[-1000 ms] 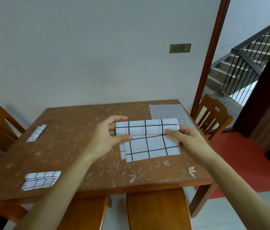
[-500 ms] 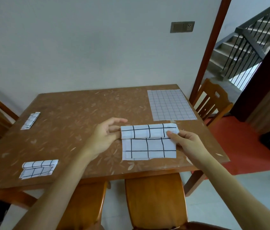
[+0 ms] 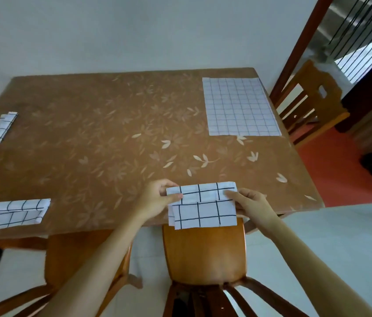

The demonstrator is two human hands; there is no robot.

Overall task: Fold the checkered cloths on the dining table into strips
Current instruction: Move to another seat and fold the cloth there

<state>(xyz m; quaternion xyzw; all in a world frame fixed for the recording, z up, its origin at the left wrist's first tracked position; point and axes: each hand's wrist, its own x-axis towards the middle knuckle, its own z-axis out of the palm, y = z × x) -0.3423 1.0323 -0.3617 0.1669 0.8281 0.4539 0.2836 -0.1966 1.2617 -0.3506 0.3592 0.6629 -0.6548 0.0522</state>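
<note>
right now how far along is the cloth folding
Done: the narrow strip at the far left; the near-left cloth is folded but wider. In hand: the left hand and right hand pinch the front cloth mid-fold. Left: the flat cloth at the far right, unfolded.

From where I stand, the brown leaf-patterned table top (image 3: 102, 143) looks smooth and faintly glossy, like a plastic covering. The white cloth with bold black grid lines (image 3: 203, 209) at its near edge is thin, matt woven fabric that takes a sharp crease, as are the folded black-checked cloth at the near left (image 3: 18, 212), the narrow folded checked strip at the far left (image 3: 1, 126) and the flat white cloth with fine grey-blue grid lines (image 3: 239, 107). The orange-brown wooden chair (image 3: 205, 252) is varnished and shiny, the pale plastered wall (image 3: 134, 30) is matt, and the dark red-brown wooden door frame (image 3: 301, 42) has a dull polish.
</note>
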